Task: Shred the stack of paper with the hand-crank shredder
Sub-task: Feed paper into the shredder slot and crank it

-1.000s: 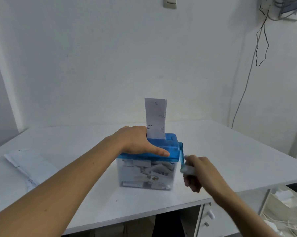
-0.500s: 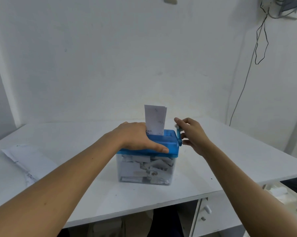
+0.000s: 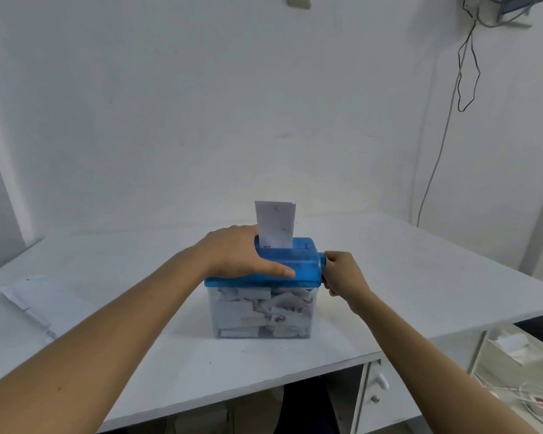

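A small hand-crank shredder (image 3: 304, 264) with a blue top and a clear bin full of white scraps stands mid-table. A folded white paper (image 3: 274, 225) sticks upright out of its slot. My left hand (image 3: 242, 255) lies flat over the blue top, thumb stretched along the front edge. My right hand (image 3: 342, 272) is curled round the crank handle at the shredder's right side; the handle itself is hidden by my fingers. A loose stack of paper (image 3: 41, 299) lies on the table at the left.
The white table (image 3: 420, 277) stands against a white wall. Below its right front edge are a drawer unit (image 3: 376, 393) and a box with cables on the floor (image 3: 514, 358). A black cable (image 3: 464, 73) hangs on the right wall.
My right hand has turned the crank from low in front, up over the top, and down to the shredder's right side. The paper has sunk lower into the slot. My left hand stayed put.
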Demonstrator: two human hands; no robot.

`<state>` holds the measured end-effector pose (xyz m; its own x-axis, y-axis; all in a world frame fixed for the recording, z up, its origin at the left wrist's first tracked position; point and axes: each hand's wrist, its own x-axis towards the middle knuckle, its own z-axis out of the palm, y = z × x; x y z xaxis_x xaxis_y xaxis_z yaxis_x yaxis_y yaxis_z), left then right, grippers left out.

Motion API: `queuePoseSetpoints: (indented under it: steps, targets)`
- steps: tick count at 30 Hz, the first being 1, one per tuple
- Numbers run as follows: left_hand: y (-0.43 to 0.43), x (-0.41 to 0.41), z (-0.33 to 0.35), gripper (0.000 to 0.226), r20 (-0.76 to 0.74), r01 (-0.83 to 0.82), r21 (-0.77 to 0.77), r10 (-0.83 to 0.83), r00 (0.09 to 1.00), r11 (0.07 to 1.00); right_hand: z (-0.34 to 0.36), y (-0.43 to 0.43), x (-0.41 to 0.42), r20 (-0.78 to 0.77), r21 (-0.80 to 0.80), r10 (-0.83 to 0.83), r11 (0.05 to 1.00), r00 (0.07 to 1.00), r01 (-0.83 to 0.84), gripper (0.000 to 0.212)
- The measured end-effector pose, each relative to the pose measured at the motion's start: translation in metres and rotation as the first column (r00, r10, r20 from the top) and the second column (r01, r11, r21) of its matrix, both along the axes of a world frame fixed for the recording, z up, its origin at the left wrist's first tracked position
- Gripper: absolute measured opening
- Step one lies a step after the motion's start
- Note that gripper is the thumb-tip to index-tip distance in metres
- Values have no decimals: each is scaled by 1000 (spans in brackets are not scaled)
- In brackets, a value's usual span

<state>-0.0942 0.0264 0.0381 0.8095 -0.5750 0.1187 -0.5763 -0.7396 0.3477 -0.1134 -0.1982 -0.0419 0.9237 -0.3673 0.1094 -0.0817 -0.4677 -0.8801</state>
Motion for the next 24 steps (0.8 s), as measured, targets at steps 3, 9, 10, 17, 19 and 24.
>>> queuePoseSetpoints:
  steps: [3,9,10,17,19,24]
  targets:
    - [0,-1,-1,73,38,3,19,-4,999,1000,-3,1,-7,-94,-128,34,991,995,-46,33]
    - [0,1,-3,98,31,-22,57,20,999,998,-12,14,-53,-91,-28,41,999,995,-44,44]
    - [0,1,-1,99,12,-22,67,21,1000,998,-9,14,-66,-99,-22,48,999,994,-50,46]
    - [1,9,0,96,-91,-16,-31,14,996,999,70,3,-104,108,129,318,935,942,-330,42]
    - [2,8,0,84,-62,-25,-21,24,998,999,79,6,-87,174,190,301,924,938,-332,43]
    - [3,7,-2,83,-41,-34,-10,34,999,999,83,12,-38,189,219,109,964,976,-150,40]
